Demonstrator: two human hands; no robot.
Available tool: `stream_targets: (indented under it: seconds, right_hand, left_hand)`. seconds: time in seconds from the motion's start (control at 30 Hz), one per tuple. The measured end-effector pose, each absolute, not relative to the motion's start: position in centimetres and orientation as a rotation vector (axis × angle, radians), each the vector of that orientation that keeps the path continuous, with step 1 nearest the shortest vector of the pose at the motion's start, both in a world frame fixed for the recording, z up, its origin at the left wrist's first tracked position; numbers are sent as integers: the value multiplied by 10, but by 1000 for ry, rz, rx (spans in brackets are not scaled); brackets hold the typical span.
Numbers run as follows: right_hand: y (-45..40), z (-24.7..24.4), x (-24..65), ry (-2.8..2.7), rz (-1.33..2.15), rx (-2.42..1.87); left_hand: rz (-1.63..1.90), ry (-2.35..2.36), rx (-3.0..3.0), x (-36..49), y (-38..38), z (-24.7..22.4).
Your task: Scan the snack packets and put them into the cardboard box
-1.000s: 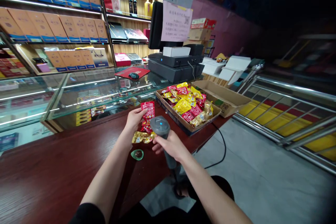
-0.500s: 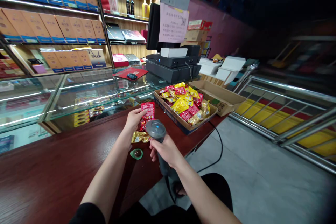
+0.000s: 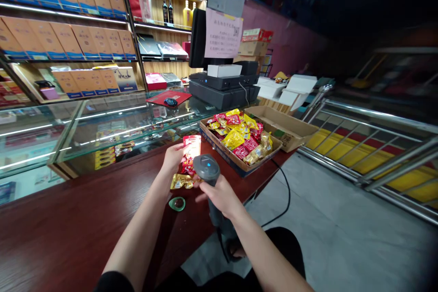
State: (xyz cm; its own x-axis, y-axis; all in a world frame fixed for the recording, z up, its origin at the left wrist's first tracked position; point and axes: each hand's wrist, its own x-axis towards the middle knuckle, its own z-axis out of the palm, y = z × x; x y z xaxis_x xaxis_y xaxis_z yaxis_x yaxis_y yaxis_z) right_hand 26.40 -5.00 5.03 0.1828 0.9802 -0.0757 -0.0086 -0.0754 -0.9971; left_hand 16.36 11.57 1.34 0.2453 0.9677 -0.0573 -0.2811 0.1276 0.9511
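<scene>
Pinched in my left hand [image 3: 174, 157] is a red snack packet [image 3: 192, 146], held upright above the brown table; its face is lit bright. My right hand [image 3: 221, 194] is wrapped round the handle of a grey barcode scanner [image 3: 207, 169], whose head points away from me toward the packet. Below the held packet lie more red packets [image 3: 187, 165], partly hidden by the scanner, and a gold packet [image 3: 180, 181]. Nearer me on the table is a small green leaf-shaped piece [image 3: 177, 204] with a dark round centre.
An open cardboard box [image 3: 236, 164] of red, yellow and gold packets stands right of my hands. Behind it are a cash drawer [image 3: 222, 93] and monitor [image 3: 197, 39]. A glass display counter [image 3: 112, 132] runs along the left. A black cable [image 3: 288, 191] hangs over the table edge.
The packet in my left hand has become brightly lit. My right hand has shifted the scanner slightly right, and its fingers have loosened a little. The view has moved slightly.
</scene>
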Motion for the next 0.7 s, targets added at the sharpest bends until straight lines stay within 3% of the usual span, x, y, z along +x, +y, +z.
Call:
stream_targets:
  seconds: [0.13, 0.3, 0.7]
  right_hand:
    - [-35, 60, 288, -1126, 805, -1362]
    - [-10, 77, 318, -1193, 771, -1355]
    - [45, 155, 438, -1001, 684, -1312]
  left_hand:
    - [1057, 894, 1059, 167, 106, 17]
    - [975, 873, 1079, 192, 91, 36]
    - [1118, 723, 1320, 336, 143, 142]
